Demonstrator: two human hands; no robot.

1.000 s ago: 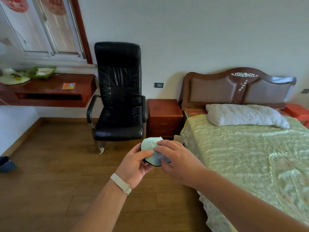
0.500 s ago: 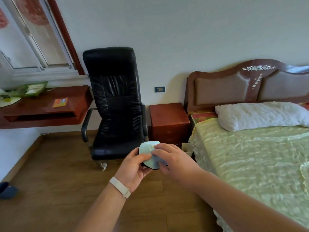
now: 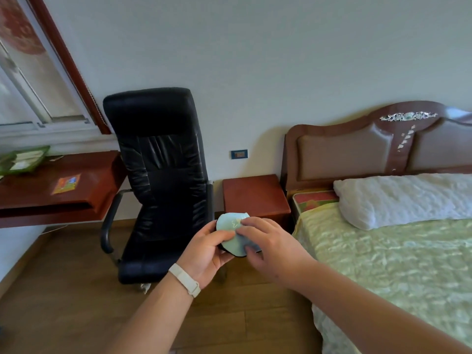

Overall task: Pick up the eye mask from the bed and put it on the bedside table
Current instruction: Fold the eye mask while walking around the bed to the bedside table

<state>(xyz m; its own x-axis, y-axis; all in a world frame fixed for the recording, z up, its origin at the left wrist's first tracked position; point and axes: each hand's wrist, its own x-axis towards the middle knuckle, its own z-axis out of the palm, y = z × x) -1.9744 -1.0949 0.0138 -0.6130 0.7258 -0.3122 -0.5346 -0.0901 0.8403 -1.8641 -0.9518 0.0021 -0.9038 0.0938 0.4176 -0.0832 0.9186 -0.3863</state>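
Head view: we hold the pale blue, black-edged fabric eye mask (image 3: 231, 235) folded between both hands, in the air above the wooden floor (image 3: 63, 290). Our left hand (image 3: 207, 254), a white band (image 3: 184, 279) on its wrist, has its grip closed on the mask's left side, thumb pressed on the front. Our right hand (image 3: 270, 245) pinches the right side, fingers (image 3: 251, 226) curled over the fabric. The mask is in front of the reddish-brown wooden bedside table (image 3: 255, 195), not touching it. That table stands between the black leather office chair (image 3: 163, 180) and the bed with the pale green quilted cover (image 3: 396, 259); a white pillow (image 3: 403, 198) lies at the headboard.
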